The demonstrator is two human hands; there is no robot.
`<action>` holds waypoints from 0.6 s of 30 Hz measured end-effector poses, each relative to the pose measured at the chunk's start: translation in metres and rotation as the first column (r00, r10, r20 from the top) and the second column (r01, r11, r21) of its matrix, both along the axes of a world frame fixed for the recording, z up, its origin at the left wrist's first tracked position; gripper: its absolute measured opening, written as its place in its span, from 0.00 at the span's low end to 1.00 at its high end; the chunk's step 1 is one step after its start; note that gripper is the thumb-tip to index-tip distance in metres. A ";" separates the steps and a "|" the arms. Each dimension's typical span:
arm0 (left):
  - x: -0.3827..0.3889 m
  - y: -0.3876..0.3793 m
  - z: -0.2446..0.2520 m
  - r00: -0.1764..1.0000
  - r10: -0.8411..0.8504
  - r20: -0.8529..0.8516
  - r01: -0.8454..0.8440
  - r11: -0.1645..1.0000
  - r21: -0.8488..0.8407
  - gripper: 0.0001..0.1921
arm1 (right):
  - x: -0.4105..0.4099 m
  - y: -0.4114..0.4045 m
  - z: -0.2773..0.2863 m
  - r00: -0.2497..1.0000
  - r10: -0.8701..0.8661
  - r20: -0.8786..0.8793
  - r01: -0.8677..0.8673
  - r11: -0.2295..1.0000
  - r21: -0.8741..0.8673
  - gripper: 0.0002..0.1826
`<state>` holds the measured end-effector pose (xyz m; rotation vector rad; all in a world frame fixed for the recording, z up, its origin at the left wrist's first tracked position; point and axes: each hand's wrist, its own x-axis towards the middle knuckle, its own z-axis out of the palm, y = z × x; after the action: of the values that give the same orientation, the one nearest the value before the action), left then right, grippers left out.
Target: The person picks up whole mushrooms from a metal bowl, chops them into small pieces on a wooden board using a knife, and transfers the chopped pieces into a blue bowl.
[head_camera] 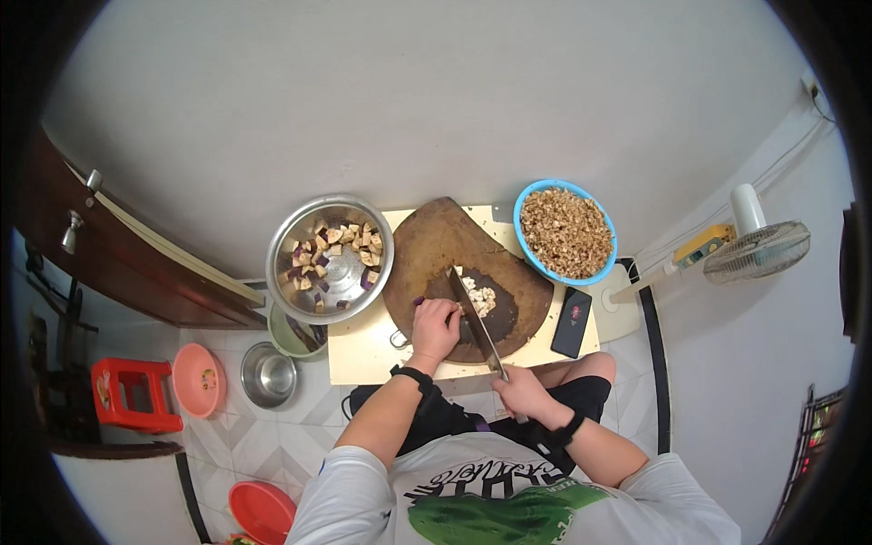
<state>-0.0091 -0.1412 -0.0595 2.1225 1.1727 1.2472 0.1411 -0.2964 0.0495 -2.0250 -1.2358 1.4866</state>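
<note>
A worn wooden chopping board (436,238) lies on a small cream table in front of me. My left hand (436,328) presses down on a piece of eggplant (418,300), mostly hidden under the fingers with a bit of purple skin showing. In my right hand (524,394) is the handle of a kitchen knife (475,317), its long blade slanting across the board beside my left fingertips. Small pale chopped pieces (482,300) lie just right of the blade, on the board's dark, damp middle.
A steel basin (274,262) of eggplant chunks stands at the table's left, a blue basin (610,266) of brown chopped bits at the back right. A phone (571,322) lies near the right edge. A fan (756,252) stands right; a red stool (136,395) and bowls sit on the floor left.
</note>
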 end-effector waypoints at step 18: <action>0.002 0.000 -0.002 1.000 0.016 0.007 -0.016 1.000 -0.018 0.04 | -0.007 0.079 0.037 1.000 0.027 -0.006 -0.027 1.000 0.006 0.12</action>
<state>-0.0075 -0.1408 -0.0613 2.0976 1.1951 1.2457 0.1343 -0.2170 0.0863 -2.0070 -1.2681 1.4981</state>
